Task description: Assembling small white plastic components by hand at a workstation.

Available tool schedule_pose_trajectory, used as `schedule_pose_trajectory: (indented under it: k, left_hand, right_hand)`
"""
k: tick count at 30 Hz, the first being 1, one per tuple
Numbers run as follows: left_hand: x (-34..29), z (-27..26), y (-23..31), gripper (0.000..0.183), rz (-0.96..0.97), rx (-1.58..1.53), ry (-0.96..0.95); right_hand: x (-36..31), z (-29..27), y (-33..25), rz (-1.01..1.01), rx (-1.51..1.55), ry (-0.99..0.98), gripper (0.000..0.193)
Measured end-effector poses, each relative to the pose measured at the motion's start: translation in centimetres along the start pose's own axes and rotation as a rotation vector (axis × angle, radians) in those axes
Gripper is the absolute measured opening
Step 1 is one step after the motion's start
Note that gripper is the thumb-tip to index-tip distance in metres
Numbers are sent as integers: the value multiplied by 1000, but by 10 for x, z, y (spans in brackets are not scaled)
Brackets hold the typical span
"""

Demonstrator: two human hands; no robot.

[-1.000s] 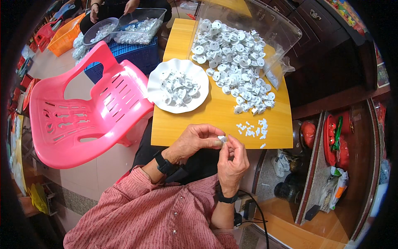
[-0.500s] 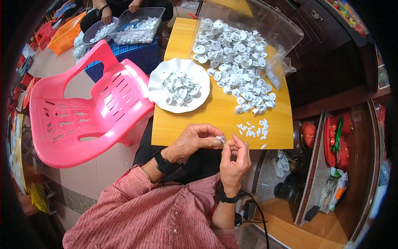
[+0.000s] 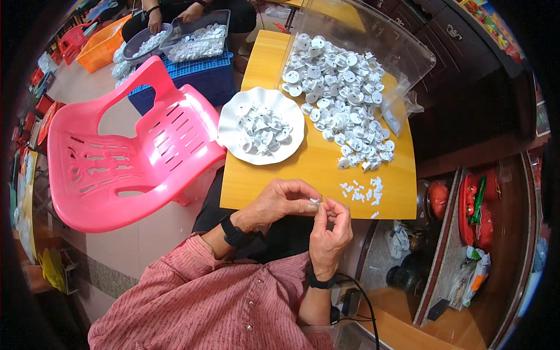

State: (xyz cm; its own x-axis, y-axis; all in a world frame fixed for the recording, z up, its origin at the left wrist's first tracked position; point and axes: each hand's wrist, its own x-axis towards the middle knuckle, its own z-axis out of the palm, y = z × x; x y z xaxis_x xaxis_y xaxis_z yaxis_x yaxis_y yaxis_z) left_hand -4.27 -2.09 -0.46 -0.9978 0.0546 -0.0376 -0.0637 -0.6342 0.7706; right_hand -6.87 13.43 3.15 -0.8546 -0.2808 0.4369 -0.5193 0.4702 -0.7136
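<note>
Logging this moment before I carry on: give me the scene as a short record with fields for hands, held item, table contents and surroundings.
left hand: left hand pinches a small white part
right hand: right hand meets it at the same part
plate: white scalloped plate holding white pieces
pile: heap of white round discs on the yellow table
small bits: cluster of tiny white pieces near the table's front edge
beside: pink plastic chair to the left

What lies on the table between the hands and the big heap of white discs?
In the head view, a small cluster of tiny white bits lies on the yellow table between hands and heap.
</note>
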Motion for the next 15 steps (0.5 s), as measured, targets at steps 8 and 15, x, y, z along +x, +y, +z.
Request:
schedule_pose_trajectory:
  k: [8, 15]
  left_hand:
    - [31, -17, 62, 17, 551, 1000, 349]
    - [69, -48, 95, 20, 747, 1496, 466]
  right_hand:
    - [-1, -17, 31, 126, -92, 108, 12]
    - [-2, -29, 64, 104, -328, 102, 10]
